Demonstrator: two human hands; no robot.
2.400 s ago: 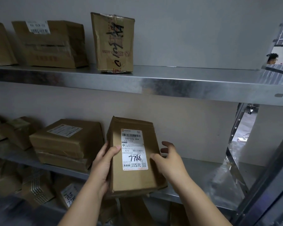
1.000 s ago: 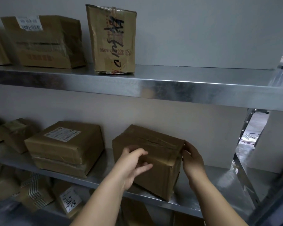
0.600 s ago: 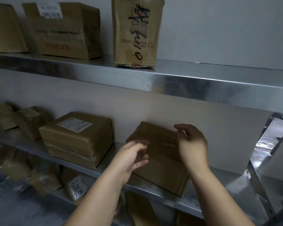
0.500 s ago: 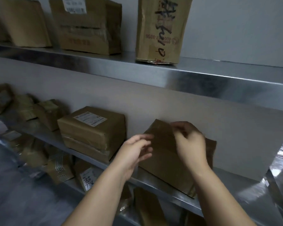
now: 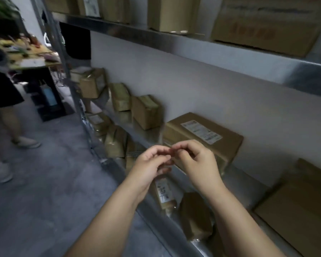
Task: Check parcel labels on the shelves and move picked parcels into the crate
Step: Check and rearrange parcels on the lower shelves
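Now that the checked box (image 5: 295,206) lies released on the near right shelf (image 5: 235,178), both hands, left (image 5: 148,164) and right (image 5: 196,162), hover empty with fingers curled beside the labelled box (image 5: 202,138), so nothing was picked; no crate shows.

A large flat brown parcel (image 5: 202,138) lies on the middle shelf (image 5: 152,134) at centre right of the frame, its white label (image 5: 201,132) facing up. Left of it, further along the same shelf, three smaller brown parcels (image 5: 146,112) stand in a row against the wall. At lower right another brown parcel (image 5: 300,206) lies flat. On the shelf below, a parcel with a handwritten label (image 5: 163,193) is partly visible; the writing is too blurred to read.
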